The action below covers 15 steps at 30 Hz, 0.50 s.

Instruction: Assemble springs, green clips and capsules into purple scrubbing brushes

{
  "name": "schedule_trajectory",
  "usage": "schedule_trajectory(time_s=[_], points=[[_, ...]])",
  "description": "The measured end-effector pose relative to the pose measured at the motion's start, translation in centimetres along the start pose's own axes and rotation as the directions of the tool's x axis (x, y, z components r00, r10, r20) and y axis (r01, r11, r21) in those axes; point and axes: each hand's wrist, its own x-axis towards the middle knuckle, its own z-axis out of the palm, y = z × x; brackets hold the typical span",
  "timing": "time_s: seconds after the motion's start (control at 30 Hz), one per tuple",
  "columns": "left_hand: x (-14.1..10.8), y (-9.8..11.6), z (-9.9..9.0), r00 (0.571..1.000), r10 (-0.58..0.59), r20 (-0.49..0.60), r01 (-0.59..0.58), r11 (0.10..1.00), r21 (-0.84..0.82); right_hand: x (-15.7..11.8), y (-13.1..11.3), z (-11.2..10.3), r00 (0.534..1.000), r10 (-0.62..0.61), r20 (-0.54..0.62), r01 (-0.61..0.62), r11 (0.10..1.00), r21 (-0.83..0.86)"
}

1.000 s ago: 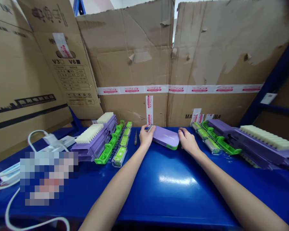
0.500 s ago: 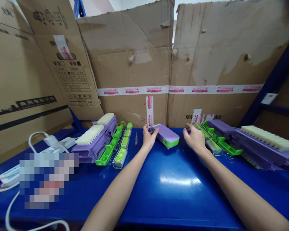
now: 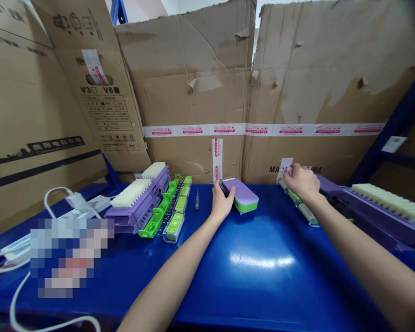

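The left hand grips the left end of a purple-and-green case over the blue table. The right hand, fingers bent, is at the far end of the right row of clear boxes; whether it grips one, I cannot tell. A screwdriver lies left of the left hand.

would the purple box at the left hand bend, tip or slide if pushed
The purple box looks stiff, as its walls show no sag. Its broad, low shape makes rolling or tipping unlikely. On the glossy table, its smooth-looking shell would probably slide.
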Motion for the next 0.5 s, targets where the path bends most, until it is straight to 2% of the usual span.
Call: schedule_trajectory(time_s=[0.1, 0.23, 0.4, 0.5], points=[[-0.7, 1.3, -0.2, 0.997, 0.078, 0.018, -0.08, 0.979, 0.189, 1.4, 1.5, -0.4, 0.999, 0.007, 0.05, -0.002, 0.995, -0.103], [-1.5, 2.4, -0.6, 0.971, 0.172, 0.168, -0.222, 0.911, 0.349, 2.8, 3.1, -0.7, 0.994, 0.068, 0.089, -0.05, 0.98, -0.191], [-2.0, 3.0, -0.6, 0.901, 0.271, 0.337, -0.405, 0.804, 0.436, 4.0, 4.5, -0.4, 0.978, 0.168, 0.124, -0.137, 0.965, -0.225], [-2.3, 3.2, -0.4, 0.872, 0.314, 0.376, -0.467, 0.764, 0.446, 4.7, 5.2, 0.2, 0.968, 0.22, 0.123, -0.188, 0.956, -0.226]])
